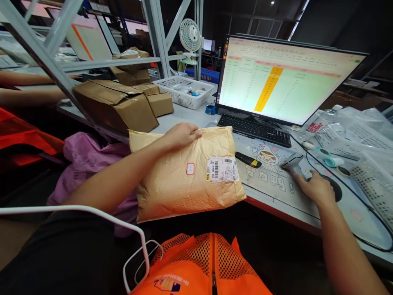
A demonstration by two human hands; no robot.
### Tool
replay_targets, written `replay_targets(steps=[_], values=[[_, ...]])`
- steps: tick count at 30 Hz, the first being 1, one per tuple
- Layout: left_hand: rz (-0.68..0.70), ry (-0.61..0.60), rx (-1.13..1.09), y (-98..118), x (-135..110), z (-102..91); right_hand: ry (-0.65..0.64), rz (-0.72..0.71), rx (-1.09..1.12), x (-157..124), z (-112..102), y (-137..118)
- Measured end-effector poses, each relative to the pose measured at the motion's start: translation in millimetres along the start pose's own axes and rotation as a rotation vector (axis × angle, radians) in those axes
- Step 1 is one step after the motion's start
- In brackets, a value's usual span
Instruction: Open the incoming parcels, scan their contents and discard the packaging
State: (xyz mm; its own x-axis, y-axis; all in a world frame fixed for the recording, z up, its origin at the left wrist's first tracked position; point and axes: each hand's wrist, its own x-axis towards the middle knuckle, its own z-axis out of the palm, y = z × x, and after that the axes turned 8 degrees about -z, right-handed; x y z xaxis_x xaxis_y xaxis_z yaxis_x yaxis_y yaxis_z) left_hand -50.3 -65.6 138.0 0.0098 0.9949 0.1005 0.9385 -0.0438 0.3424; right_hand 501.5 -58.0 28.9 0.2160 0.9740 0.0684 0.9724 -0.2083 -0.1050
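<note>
My left hand (183, 135) is closed on the top edge of a large yellow padded envelope (172, 192), its fingers curled in the paper. The envelope is tilted toward me and juts over the table's front edge. On its face are a printed barcode label (222, 169) and a small red-framed sticker (190, 169). At the right, my right hand (319, 188) grips a grey handheld barcode scanner (293, 162) above the desk mat, its head pointing toward the left. Between envelope and scanner lies a black and yellow box cutter (248, 159).
Behind stand a monitor (288, 82), a keyboard (254, 130) and a white basket (188, 91). Cardboard boxes (119, 104) sit at left beside a metal rack post (50, 69). Clear plastic bags (359, 123) and a cable crowd the right. Another person's arms (30, 96) reach in at far left.
</note>
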Motion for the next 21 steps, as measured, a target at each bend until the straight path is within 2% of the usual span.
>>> replay_targets(steps=[4,9,12,13,14,15,16,18,19,20,21], values=[[0.016,-0.033,0.041,5.7,18.0,16.2,-0.005,-0.045,-0.038,-4.9,-2.5,-16.2],[0.018,-0.073,0.087,-10.7,28.0,32.9,0.024,-0.078,-0.015,-6.2,-4.9,-26.1],[0.024,-0.025,0.094,-12.6,20.4,28.7,0.224,-0.137,0.203,-19.2,-11.8,-43.2],[0.051,0.000,0.086,-8.7,13.4,25.3,0.258,-0.213,0.344,-30.8,-14.1,-53.8],[0.096,0.024,0.069,-2.5,4.1,21.6,0.239,-0.319,0.513,-46.4,-15.8,-66.9],[0.159,0.039,0.046,5.6,-7.4,18.2,0.130,-0.451,0.698,-65.5,-16.6,-82.4],[0.240,0.051,0.017,14.3,-20.5,15.7,-0.035,-0.569,0.867,-86.4,-16.4,-99.7],[0.444,0.082,-0.054,27.4,-48.3,14.3,-0.339,-0.733,1.149,-124.8,-13.7,-137.5],[0.538,0.147,-0.101,28.8,-60.5,15.6,-0.391,-0.749,1.326,-137.9,-12.0,-155.7],[0.617,0.215,-0.146,25.7,-69.5,18.2,-0.389,-0.731,1.470,-145.3,-10.6,-171.2],[0.699,0.230,-0.177,18.6,-74.0,22.0,-0.399,-0.745,1.543,-147.3,-9.7,-182.8]])
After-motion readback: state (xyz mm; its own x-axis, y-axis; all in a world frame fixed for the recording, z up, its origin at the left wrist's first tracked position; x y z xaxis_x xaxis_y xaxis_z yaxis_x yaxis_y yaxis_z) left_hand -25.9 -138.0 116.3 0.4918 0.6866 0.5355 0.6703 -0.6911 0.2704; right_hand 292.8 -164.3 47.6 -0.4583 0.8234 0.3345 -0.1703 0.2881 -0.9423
